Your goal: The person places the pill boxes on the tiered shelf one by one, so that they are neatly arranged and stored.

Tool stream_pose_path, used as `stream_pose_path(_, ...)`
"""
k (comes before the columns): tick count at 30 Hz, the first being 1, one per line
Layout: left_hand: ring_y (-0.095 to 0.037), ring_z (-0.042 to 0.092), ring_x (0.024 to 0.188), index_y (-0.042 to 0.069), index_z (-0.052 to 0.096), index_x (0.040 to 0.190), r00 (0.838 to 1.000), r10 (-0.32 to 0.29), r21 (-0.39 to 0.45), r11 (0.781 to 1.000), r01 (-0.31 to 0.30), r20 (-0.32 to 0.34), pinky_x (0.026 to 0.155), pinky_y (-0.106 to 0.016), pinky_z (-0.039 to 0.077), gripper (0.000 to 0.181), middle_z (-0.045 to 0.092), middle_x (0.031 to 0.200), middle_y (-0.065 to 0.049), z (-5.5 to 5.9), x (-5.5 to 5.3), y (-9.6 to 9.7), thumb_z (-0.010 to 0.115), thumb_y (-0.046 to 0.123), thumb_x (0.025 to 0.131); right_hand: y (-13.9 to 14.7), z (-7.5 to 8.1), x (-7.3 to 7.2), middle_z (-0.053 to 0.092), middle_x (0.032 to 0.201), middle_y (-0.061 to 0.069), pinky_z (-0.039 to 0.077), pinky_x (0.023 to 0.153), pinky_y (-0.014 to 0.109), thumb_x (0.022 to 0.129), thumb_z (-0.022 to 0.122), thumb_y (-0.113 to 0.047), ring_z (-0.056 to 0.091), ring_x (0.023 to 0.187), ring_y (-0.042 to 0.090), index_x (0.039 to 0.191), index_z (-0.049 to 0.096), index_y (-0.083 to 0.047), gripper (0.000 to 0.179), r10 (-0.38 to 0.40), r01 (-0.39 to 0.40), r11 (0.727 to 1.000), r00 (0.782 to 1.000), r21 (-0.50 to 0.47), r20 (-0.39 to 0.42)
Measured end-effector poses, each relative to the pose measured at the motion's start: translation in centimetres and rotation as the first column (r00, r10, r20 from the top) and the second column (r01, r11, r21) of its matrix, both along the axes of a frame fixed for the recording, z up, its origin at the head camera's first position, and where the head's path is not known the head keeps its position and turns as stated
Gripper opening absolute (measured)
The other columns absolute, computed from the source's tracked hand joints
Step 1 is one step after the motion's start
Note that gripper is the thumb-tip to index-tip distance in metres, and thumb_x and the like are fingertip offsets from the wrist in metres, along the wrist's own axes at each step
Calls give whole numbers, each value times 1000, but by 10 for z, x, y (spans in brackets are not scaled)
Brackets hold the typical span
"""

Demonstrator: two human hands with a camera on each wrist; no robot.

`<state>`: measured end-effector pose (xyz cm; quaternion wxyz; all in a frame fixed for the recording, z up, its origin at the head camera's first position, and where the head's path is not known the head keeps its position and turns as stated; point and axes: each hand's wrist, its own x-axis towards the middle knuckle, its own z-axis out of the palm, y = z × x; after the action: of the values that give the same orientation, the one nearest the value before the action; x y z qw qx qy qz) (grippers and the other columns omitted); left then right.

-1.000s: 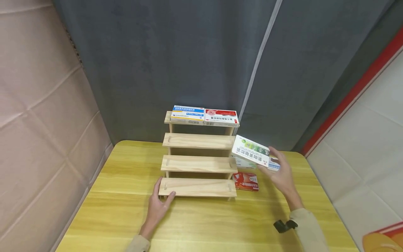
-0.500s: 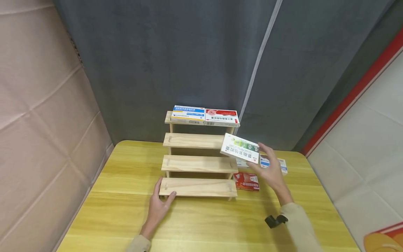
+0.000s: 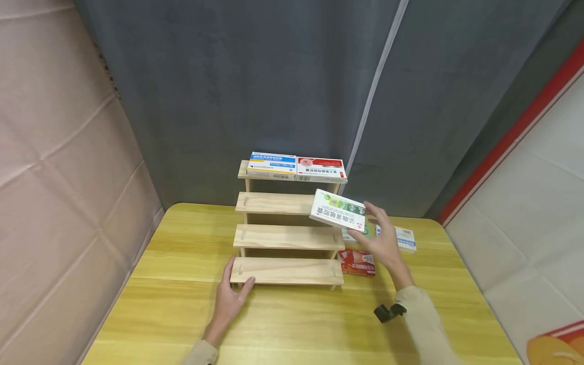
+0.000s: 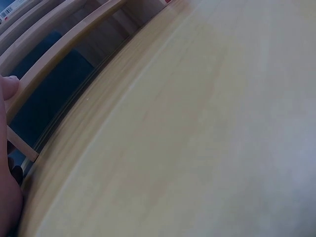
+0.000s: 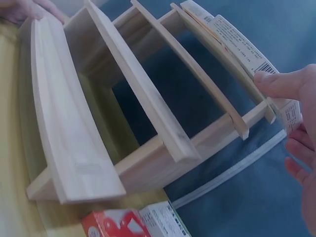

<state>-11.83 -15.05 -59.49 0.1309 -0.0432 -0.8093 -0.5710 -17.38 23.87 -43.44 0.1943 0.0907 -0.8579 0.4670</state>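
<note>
A four-tier wooden display rack (image 3: pixel 287 271) stands on the table. My left hand (image 3: pixel 228 299) grips the left end of its lowest board, thumb on the front edge; the left wrist view shows only part of that hand. My right hand (image 3: pixel 385 246) pinches a white and green medicine box (image 3: pixel 337 210) by its right end. The box is tilted and appears raised in front of the rack's right side, over the second board from the top. In the right wrist view, the thumb (image 5: pixel 271 84) lies against the medicine box (image 5: pixel 242 44).
On the top board lie a blue and white box (image 3: pixel 272 166) and a red and white box (image 3: pixel 321 170). Right of the rack are a red box (image 3: pixel 358 262), a partly hidden white-green box (image 3: pixel 348 236) and a white-blue box (image 3: pixel 405 239). A grey curtain (image 3: pixel 228 101) hangs behind.
My right hand has carried the medicine box leftward and slightly up toward the rack, uncovering the white-blue box on the table. The left hand has stayed in place.
</note>
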Motion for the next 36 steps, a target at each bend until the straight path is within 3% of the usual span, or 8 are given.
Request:
stream_pose_path(4, -48, 34, 147, 9, 28, 159, 1000, 4, 1, 1000, -4, -1, 120, -71, 22, 85, 40, 157, -27, 0, -1, 0, 76, 24, 92, -9, 4, -6, 50, 148, 16, 42, 112, 58, 79, 87, -15, 52, 130, 36, 151, 45, -6, 84, 17, -16, 1000, 1000, -4, 8)
stream_pose_path(15, -47, 34, 147, 8, 28, 159, 1000, 2, 3, 1000, -2, -6, 120, -70, 23, 84, 38, 158, -26, -4, 0, 0, 76, 24, 92, -29, 3, -22, 54, 146, 12, 43, 112, 54, 76, 90, -19, 53, 132, 33, 149, 48, -9, 85, 55, -55, 998, 998, -13, 2)
stream_pose_path(18, -47, 33, 147, 9, 27, 159, 1000, -1, 1, 1000, 1, -10, 120, -70, 24, 84, 37, 159, -25, -3, 0, 0, 76, 24, 92, -34, 4, -24, 56, 144, 10, 44, 112, 52, 76, 91, -20, 54, 131, 32, 149, 50, -12, 85, 56, -56, 998, 998, 3, 9)
stream_pose_path(23, -47, 33, 148, 10, 27, 160, 1000, -5, 1, 1000, 5, -7, 120, -70, 23, 84, 36, 160, -25, -2, -1, -1, 75, 24, 92, -41, 8, -26, 56, 146, 8, 45, 110, 60, 76, 90, -28, 53, 132, 35, 150, 50, -16, 85, 50, -52, 997, 998, 63, 40)
stream_pose_path(27, -47, 34, 147, 9, 27, 160, 1000, -9, 0, 1000, 9, -4, 120, -70, 24, 85, 37, 159, -26, -1, -1, 0, 76, 24, 92, -47, 11, -28, 54, 149, 8, 46, 108, 63, 77, 90, -29, 52, 132, 37, 151, 48, -14, 87, 91, -95, 993, 994, 72, 64)
stream_pose_path(36, -47, 32, 148, 8, 27, 160, 1000, 1, -5, 1000, -1, 12, 120, -72, 22, 86, 37, 159, -26, -1, -1, 0, 77, 24, 91, -69, 18, -41, 54, 147, 10, 43, 115, 57, 78, 90, -24, 52, 134, 34, 151, 48, -12, 86, 175, -182, 981, 979, 62, 101)
